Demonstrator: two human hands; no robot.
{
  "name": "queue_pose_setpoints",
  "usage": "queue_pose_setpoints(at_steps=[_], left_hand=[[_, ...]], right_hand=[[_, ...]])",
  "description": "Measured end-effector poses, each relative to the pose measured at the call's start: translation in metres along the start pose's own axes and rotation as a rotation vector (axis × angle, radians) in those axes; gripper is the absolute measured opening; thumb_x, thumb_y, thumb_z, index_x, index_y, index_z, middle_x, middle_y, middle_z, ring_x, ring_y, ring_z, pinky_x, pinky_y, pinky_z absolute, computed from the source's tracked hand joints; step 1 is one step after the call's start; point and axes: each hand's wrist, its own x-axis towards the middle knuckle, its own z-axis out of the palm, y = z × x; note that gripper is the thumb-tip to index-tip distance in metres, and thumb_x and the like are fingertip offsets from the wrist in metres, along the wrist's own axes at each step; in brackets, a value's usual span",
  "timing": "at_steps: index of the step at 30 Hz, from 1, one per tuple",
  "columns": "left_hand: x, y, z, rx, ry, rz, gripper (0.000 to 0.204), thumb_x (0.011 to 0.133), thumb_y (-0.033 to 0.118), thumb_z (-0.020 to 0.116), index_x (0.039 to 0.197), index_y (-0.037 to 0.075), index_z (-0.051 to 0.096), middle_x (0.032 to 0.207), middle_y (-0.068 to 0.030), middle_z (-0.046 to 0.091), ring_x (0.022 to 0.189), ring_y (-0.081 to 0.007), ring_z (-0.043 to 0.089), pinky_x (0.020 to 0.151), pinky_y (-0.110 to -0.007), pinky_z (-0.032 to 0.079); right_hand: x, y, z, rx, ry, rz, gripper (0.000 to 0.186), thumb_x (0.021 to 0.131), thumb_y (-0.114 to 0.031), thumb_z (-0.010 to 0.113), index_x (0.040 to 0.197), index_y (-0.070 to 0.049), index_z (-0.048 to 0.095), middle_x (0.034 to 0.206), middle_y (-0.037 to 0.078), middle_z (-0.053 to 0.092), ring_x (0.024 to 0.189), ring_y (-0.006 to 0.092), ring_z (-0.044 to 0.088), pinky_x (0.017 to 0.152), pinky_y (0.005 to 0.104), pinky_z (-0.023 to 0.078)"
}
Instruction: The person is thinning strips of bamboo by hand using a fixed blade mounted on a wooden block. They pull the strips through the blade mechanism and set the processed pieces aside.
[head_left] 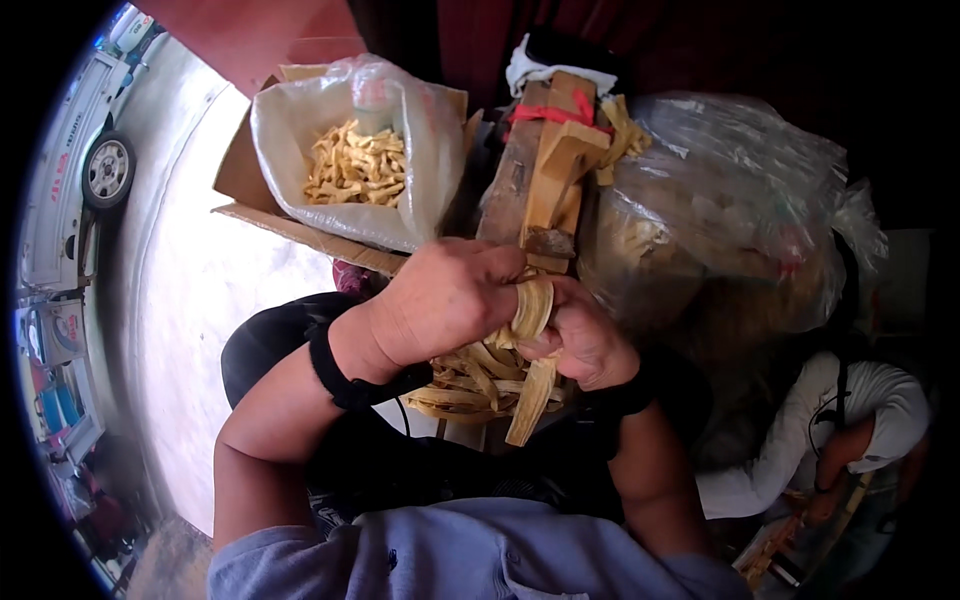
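Observation:
In front of my chest, a flat, pale yellow strip [535, 305] that looks like dried rawhide is bent into a loop. My left hand [455, 298] is closed, its fingers pinching the strip from the left. On the other side my right hand [592, 338] grips the same strip between thumb and fingers. The tail of a strip [533, 402] hangs below the right hand. Beneath both hands lies a heap of similar loose strips [470, 380], partly covered by my left wrist and hand. Fingertips on the inner sides are partly hidden.
A cardboard box [236, 165] lined with a clear plastic bag [428, 150] holds many short yellow pieces [355, 165]. Just beyond my hands stands a wooden block stand [515, 185] with red cloth tied round it. Right of it is a large plastic bag [740, 170]. A co-worker's white sleeve [770, 465] shows lower right.

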Motion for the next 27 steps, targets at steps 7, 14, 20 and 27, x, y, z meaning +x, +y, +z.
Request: queue_pose_setpoints(at_steps=[7,14,20,27], left_hand=[[-0.004,0.013,0.006,-0.214,0.255,-0.302,0.031,0.066,-0.004,0.066,0.097,0.004,0.068,0.114,-0.0146,0.062,0.092,-0.0312,0.065,0.074,-0.035,0.055],[-0.009,0.016,0.004,-0.143,-0.217,-0.416,0.033,0.064,-0.008,0.064,0.095,0.001,0.067,0.120,-0.0135,0.060,0.092,-0.0312,0.065,0.076,-0.033,0.054],[-0.009,0.008,-0.013,-0.776,0.085,-0.432,0.007,0.080,-0.004,0.063,0.086,-0.006,0.066,0.108,-0.0116,0.062,0.090,-0.0184,0.061,0.074,-0.030,0.050],[-0.007,-0.001,-0.030,-0.827,0.377,-0.608,0.026,0.089,0.021,0.066,0.093,-0.005,0.067,0.095,-0.0075,0.065,0.085,-0.0123,0.058,0.076,-0.025,0.045]], right_hand=[[0.003,0.005,0.019,-0.290,0.304,-0.452,0.013,0.094,-0.009,0.056,0.100,0.001,0.061,0.078,0.001,0.061,0.063,0.0053,0.051,0.058,0.0194,0.042],[0.002,0.009,0.017,-1.393,0.285,-0.668,0.021,0.093,-0.021,0.060,0.090,-0.001,0.063,0.062,0.012,0.059,0.054,0.0245,0.059,0.053,0.0330,0.046],[-0.002,0.010,0.020,-0.697,0.276,-0.217,0.035,0.100,-0.031,0.048,0.088,0.000,0.061,0.066,0.002,0.057,0.050,0.0102,0.046,0.049,0.0249,0.037],[-0.008,0.002,0.019,-0.325,-0.015,-0.143,0.047,0.100,-0.042,0.042,0.074,-0.004,0.052,0.050,-0.005,0.032,0.046,0.0064,0.023,0.048,0.0256,0.023]])
